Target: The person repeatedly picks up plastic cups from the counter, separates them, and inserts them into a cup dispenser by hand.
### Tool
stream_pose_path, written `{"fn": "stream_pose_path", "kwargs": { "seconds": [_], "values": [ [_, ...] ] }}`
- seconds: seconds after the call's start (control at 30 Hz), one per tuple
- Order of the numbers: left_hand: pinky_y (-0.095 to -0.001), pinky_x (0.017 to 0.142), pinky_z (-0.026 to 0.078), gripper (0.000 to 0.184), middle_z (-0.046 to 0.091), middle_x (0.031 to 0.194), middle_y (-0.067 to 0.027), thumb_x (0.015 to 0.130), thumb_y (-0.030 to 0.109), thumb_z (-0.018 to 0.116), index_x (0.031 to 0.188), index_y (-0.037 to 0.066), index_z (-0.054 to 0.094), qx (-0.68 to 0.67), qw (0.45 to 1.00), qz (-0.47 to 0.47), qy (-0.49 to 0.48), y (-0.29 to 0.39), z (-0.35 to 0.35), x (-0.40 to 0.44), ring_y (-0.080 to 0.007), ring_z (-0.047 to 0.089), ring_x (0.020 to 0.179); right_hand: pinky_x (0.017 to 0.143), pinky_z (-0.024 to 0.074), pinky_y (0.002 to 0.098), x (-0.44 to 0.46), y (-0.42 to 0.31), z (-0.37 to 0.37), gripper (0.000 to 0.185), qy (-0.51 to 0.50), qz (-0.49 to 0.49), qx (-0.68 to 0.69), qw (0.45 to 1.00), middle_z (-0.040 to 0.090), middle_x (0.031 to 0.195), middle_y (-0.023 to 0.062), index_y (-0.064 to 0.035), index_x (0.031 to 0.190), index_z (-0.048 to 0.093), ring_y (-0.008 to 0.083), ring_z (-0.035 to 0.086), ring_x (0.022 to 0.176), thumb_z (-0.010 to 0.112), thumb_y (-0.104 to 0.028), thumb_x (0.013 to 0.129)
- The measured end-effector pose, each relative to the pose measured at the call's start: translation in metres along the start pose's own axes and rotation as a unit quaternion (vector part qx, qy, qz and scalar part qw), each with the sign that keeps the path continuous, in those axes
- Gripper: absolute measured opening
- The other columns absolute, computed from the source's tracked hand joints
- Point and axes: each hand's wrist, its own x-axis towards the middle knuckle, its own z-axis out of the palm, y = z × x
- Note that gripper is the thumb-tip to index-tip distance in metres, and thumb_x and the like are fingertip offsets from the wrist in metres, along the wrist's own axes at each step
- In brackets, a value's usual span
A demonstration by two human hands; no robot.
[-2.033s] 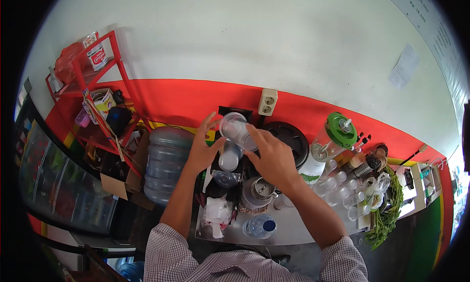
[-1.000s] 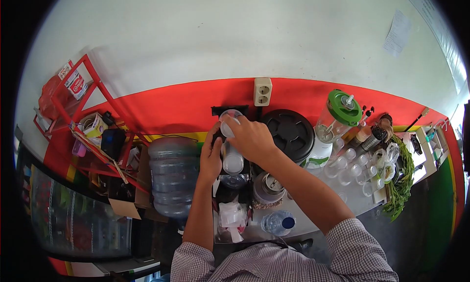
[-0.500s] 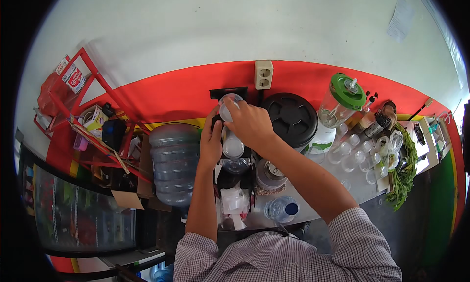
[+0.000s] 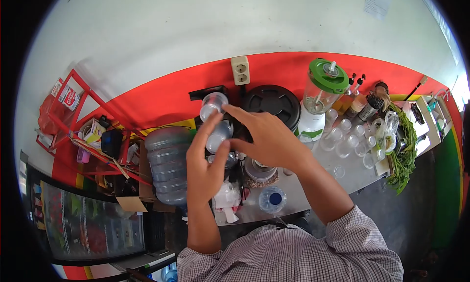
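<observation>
A clear plastic cup (image 4: 213,104) stands upright at the back, in front of the black bracket on the wall. Nearer to me is a second clear cup or stack of cups (image 4: 219,136). My left hand (image 4: 205,162) is to their left, its fingers stretched up and the thumb apart. From the right reaches my right hand (image 4: 269,137), index finger and thumb spread. Fingertips of both hands lie close to the upper cup's near side; whether they touch it I cannot tell. Neither hand is closed round a cup.
Right of my hands are a black-lidded container (image 4: 272,105), a green-lidded blender (image 4: 320,93) and several clear cups (image 4: 347,146). A large water jug (image 4: 167,165) stands left, beside a red rack (image 4: 93,98). Plastic bags (image 4: 226,196) and a bottle (image 4: 272,199) are near the front edge.
My right hand has let go of the upper cup and its fingers have spread. Both hands have come slightly nearer to me. The view has turned a little.
</observation>
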Motion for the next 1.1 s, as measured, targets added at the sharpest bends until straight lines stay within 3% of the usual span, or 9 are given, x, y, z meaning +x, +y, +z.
{"fn": "stream_pose_path", "kwargs": {
  "seconds": [0.13, 0.27, 0.6, 0.9, 0.97, 1.1],
  "values": [
    [-0.0426, 0.125, 0.037, 0.049, 0.059, 0.158, -0.0212, 0.095, 0.008, 0.070, 0.143, -0.003, 0.066, 0.022, 0.993, 0.039, -0.113, 0.040, 0.026, -0.014, -0.0337, 0.052, 0.151, 0.086, 0.0561, 0.0522, -0.046, 0.006, -0.031, 0.067, -0.030, 0.028, 0.080, 0.996, 0.076, 0.109, 0.0253, -0.0020, 0.149, 0.056, 0.0461, 0.072, 0.100, 0.081, -0.021, 0.090],
    [-0.0462, 0.122, 0.040, 0.048, 0.060, 0.157, -0.0205, 0.094, 0.011, 0.073, 0.141, 0.001, 0.069, 0.087, 0.977, 0.065, -0.185, 0.069, 0.057, -0.024, -0.0359, 0.054, 0.149, 0.081, 0.0561, 0.0517, -0.087, 0.021, -0.059, 0.059, -0.047, 0.045, 0.121, 0.991, 0.076, 0.105, 0.0251, -0.0005, 0.143, 0.059, 0.0475, 0.072, 0.096, 0.080, -0.020, 0.092],
    [-0.0503, 0.121, 0.040, 0.047, 0.059, 0.159, -0.0162, 0.096, 0.020, 0.076, 0.141, 0.006, 0.069, 0.156, 0.946, 0.086, -0.270, 0.112, 0.161, -0.041, -0.0362, 0.054, 0.148, 0.091, 0.0589, 0.0476, -0.199, 0.093, -0.117, 0.061, -0.100, 0.138, 0.126, 0.977, 0.078, 0.112, 0.0228, -0.0030, 0.148, 0.058, 0.0411, 0.076, 0.104, 0.080, -0.023, 0.095],
    [-0.0472, 0.118, 0.044, 0.047, 0.060, 0.157, -0.0147, 0.097, 0.018, 0.076, 0.143, 0.008, 0.068, 0.132, 0.930, -0.011, -0.342, 0.077, 0.274, -0.067, -0.0357, 0.057, 0.144, 0.098, 0.0590, 0.0458, -0.291, 0.180, -0.151, 0.059, -0.072, 0.268, 0.159, 0.948, 0.078, 0.121, 0.0225, -0.0050, 0.147, 0.062, 0.0365, 0.076, 0.112, 0.081, -0.026, 0.096],
    [-0.0466, 0.118, 0.045, 0.046, 0.060, 0.156, -0.0169, 0.098, 0.016, 0.074, 0.142, 0.006, 0.067, 0.107, 0.929, -0.083, -0.345, 0.061, 0.298, -0.077, -0.0378, 0.058, 0.142, 0.098, 0.0590, 0.0456, -0.307, 0.199, -0.156, 0.059, -0.070, 0.284, 0.159, 0.943, 0.078, 0.121, 0.0223, -0.0051, 0.147, 0.062, 0.0365, 0.076, 0.112, 0.081, -0.026, 0.095],
    [-0.0459, 0.117, 0.046, 0.047, 0.061, 0.154, -0.0194, 0.097, 0.013, 0.074, 0.143, 0.005, 0.066, 0.090, 0.931, -0.136, -0.328, 0.030, 0.344, -0.097, -0.0384, 0.059, 0.141, 0.096, 0.0591, 0.0454, -0.339, 0.238, -0.163, 0.057, -0.059, 0.326, 0.145, 0.932, 0.077, 0.122, 0.0232, -0.0037, 0.145, 0.064, 0.0359, 0.076, 0.109, 0.081, -0.025, 0.095]
  ]
}}
